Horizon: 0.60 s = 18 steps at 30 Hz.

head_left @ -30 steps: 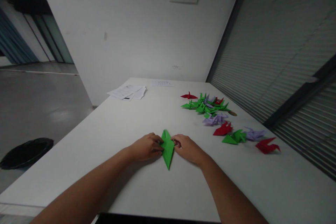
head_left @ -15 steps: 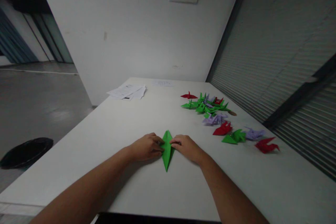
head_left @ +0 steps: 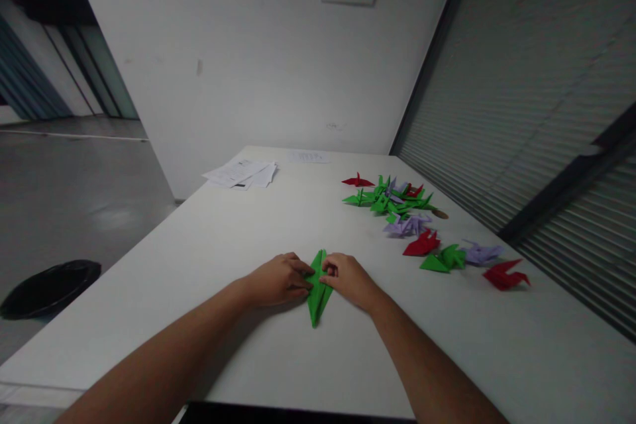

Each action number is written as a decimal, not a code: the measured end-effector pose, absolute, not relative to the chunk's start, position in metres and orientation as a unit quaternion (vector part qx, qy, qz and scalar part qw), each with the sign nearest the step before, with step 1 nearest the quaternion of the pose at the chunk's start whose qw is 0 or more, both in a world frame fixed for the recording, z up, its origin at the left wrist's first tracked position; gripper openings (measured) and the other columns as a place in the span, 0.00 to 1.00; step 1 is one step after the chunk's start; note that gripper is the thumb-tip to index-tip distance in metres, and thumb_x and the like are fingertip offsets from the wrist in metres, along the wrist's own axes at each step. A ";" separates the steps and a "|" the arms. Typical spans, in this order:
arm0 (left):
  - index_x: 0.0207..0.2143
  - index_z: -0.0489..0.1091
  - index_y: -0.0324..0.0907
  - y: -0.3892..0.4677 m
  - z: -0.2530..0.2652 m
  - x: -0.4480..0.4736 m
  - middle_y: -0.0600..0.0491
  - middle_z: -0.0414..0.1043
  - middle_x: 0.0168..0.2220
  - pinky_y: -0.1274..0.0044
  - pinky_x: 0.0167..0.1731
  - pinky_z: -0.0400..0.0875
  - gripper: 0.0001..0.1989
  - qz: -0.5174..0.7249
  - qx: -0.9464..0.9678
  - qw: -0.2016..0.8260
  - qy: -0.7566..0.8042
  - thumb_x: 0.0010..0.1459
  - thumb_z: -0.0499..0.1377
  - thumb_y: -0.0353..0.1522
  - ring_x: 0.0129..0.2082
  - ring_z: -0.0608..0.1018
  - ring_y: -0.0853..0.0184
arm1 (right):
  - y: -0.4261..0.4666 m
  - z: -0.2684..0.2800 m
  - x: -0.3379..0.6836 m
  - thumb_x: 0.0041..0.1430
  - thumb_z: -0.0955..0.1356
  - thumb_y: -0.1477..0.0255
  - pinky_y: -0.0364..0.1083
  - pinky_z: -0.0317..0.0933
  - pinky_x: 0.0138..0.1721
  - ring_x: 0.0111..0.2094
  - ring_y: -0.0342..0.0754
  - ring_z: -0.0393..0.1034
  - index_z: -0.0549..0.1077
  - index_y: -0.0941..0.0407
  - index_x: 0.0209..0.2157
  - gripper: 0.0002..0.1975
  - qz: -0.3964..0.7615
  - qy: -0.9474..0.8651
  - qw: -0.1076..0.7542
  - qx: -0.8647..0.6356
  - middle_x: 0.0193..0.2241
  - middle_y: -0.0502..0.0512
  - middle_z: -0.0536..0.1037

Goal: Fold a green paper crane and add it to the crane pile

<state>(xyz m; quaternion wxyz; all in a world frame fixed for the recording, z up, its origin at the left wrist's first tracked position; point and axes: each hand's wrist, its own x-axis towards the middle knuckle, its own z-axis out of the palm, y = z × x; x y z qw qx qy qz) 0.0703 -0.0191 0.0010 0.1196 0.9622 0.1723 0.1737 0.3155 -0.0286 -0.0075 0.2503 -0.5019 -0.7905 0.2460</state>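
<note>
A folded green origami paper (head_left: 317,298), a narrow diamond with its points toward and away from me, lies on the white table in front of me. My left hand (head_left: 283,280) holds down its left side with the fingertips. On the other side, my right hand (head_left: 346,276) pinches the right edge between thumb and curled fingers. A lifted right flap shows a crease along the lower half. The paper under my fingertips is hidden.
Several folded paper cranes in green, purple and red (head_left: 421,242) spread along the table's right side, below window blinds (head_left: 497,93). Printed sheets (head_left: 241,173) lie at the far left of the table (head_left: 163,305). A black-lined bin (head_left: 50,288) stands on the floor at left.
My right fingers have curled in and pinch the paper's right edge, whose flap has opened outward. The paper is turned slightly; my left hand has stayed nearly still.
</note>
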 end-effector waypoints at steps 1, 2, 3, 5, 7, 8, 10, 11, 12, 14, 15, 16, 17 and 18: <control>0.41 0.81 0.44 -0.021 0.002 0.072 0.46 0.79 0.50 0.69 0.52 0.69 0.10 0.172 0.961 0.120 0.182 0.68 0.60 0.37 0.47 0.80 0.61 | -0.028 -0.009 0.315 0.51 0.76 0.81 0.42 0.57 0.31 0.29 0.44 0.69 0.77 0.57 0.30 0.07 0.253 -0.786 0.249 -0.507 0.27 0.47 0.75; 0.39 0.80 0.44 -0.023 0.002 0.075 0.46 0.79 0.48 0.69 0.52 0.69 0.11 0.169 0.958 0.120 0.197 0.69 0.59 0.37 0.46 0.80 0.61 | -0.028 -0.010 0.315 0.51 0.76 0.80 0.42 0.57 0.30 0.28 0.44 0.69 0.76 0.57 0.30 0.07 0.259 -0.782 0.248 -0.510 0.26 0.47 0.75; 0.38 0.80 0.43 -0.025 0.003 0.078 0.47 0.80 0.47 0.69 0.51 0.69 0.12 0.166 0.955 0.117 0.216 0.69 0.59 0.37 0.45 0.79 0.61 | -0.027 -0.011 0.315 0.52 0.75 0.80 0.42 0.56 0.30 0.28 0.44 0.69 0.76 0.57 0.29 0.07 0.263 -0.780 0.246 -0.512 0.25 0.47 0.75; 0.38 0.79 0.43 -0.030 0.003 0.085 0.47 0.79 0.44 0.68 0.49 0.69 0.11 0.160 0.945 0.108 0.263 0.68 0.59 0.38 0.44 0.79 0.60 | -0.027 -0.011 0.315 0.52 0.75 0.80 0.42 0.56 0.30 0.27 0.44 0.69 0.76 0.57 0.28 0.07 0.263 -0.778 0.245 -0.515 0.25 0.47 0.75; 0.41 0.78 0.43 -0.035 0.003 0.092 0.47 0.78 0.43 0.67 0.47 0.70 0.10 0.148 0.935 0.095 0.307 0.64 0.63 0.40 0.43 0.77 0.58 | -0.027 -0.011 0.314 0.52 0.75 0.81 0.42 0.56 0.29 0.27 0.44 0.69 0.75 0.57 0.28 0.06 0.262 -0.778 0.246 -0.516 0.24 0.47 0.75; 0.43 0.77 0.44 -0.036 0.003 0.094 0.47 0.77 0.43 0.67 0.47 0.70 0.12 0.142 0.931 0.091 0.322 0.62 0.66 0.40 0.43 0.77 0.57 | -0.027 -0.010 0.314 0.52 0.74 0.81 0.41 0.55 0.29 0.27 0.43 0.69 0.75 0.57 0.28 0.07 0.262 -0.777 0.246 -0.516 0.24 0.46 0.75; 0.48 0.76 0.45 -0.038 0.001 0.096 0.47 0.76 0.45 0.67 0.47 0.70 0.17 0.134 0.928 0.090 0.335 0.58 0.68 0.40 0.44 0.75 0.56 | -0.028 -0.009 0.314 0.51 0.74 0.82 0.41 0.55 0.28 0.27 0.43 0.69 0.75 0.57 0.28 0.07 0.262 -0.775 0.242 -0.521 0.24 0.46 0.75; 0.51 0.75 0.47 -0.038 0.000 0.095 0.47 0.75 0.47 0.66 0.47 0.70 0.19 0.133 0.930 0.091 0.330 0.58 0.68 0.40 0.45 0.75 0.56 | -0.028 -0.008 0.313 0.51 0.74 0.82 0.41 0.54 0.28 0.27 0.43 0.69 0.75 0.57 0.28 0.07 0.259 -0.773 0.240 -0.527 0.24 0.46 0.75; 0.54 0.74 0.49 -0.038 -0.001 0.093 0.46 0.73 0.49 0.66 0.48 0.70 0.20 0.132 0.934 0.090 0.319 0.59 0.68 0.40 0.46 0.74 0.56 | -0.028 -0.007 0.313 0.51 0.74 0.82 0.41 0.54 0.28 0.27 0.44 0.69 0.75 0.57 0.27 0.07 0.254 -0.769 0.239 -0.535 0.24 0.46 0.75; 0.57 0.74 0.55 -0.036 -0.002 0.089 0.46 0.71 0.51 0.64 0.50 0.69 0.21 0.127 0.947 0.078 0.286 0.62 0.66 0.40 0.48 0.73 0.55 | -0.028 -0.006 0.312 0.50 0.75 0.81 0.42 0.54 0.28 0.27 0.44 0.69 0.74 0.57 0.27 0.08 0.234 -0.763 0.237 -0.554 0.24 0.47 0.75; 0.57 0.74 0.57 -0.036 -0.002 0.086 0.46 0.70 0.52 0.64 0.50 0.68 0.19 0.122 0.953 0.069 0.268 0.63 0.64 0.40 0.49 0.73 0.55 | -0.027 -0.006 0.312 0.50 0.76 0.80 0.42 0.54 0.29 0.27 0.44 0.68 0.74 0.57 0.26 0.09 0.221 -0.762 0.235 -0.561 0.24 0.47 0.75; 0.57 0.75 0.58 -0.035 -0.002 0.084 0.45 0.70 0.52 0.63 0.50 0.68 0.18 0.115 0.959 0.061 0.252 0.64 0.63 0.41 0.48 0.73 0.55 | -0.027 -0.006 0.312 0.50 0.77 0.78 0.42 0.54 0.30 0.28 0.45 0.68 0.74 0.56 0.26 0.09 0.205 -0.764 0.232 -0.566 0.24 0.47 0.75; 0.56 0.76 0.59 -0.034 -0.001 0.081 0.45 0.70 0.52 0.63 0.50 0.68 0.17 0.108 0.964 0.054 0.236 0.65 0.62 0.42 0.48 0.72 0.54 | -0.026 -0.006 0.313 0.51 0.78 0.77 0.43 0.55 0.31 0.29 0.46 0.69 0.74 0.56 0.26 0.09 0.187 -0.769 0.227 -0.568 0.24 0.48 0.75; 0.56 0.76 0.59 -0.034 0.000 0.079 0.44 0.70 0.52 0.62 0.50 0.68 0.17 0.103 0.969 0.051 0.221 0.65 0.62 0.42 0.49 0.72 0.54 | -0.025 -0.007 0.313 0.51 0.78 0.75 0.43 0.56 0.33 0.30 0.47 0.69 0.75 0.56 0.27 0.09 0.166 -0.772 0.221 -0.572 0.25 0.49 0.76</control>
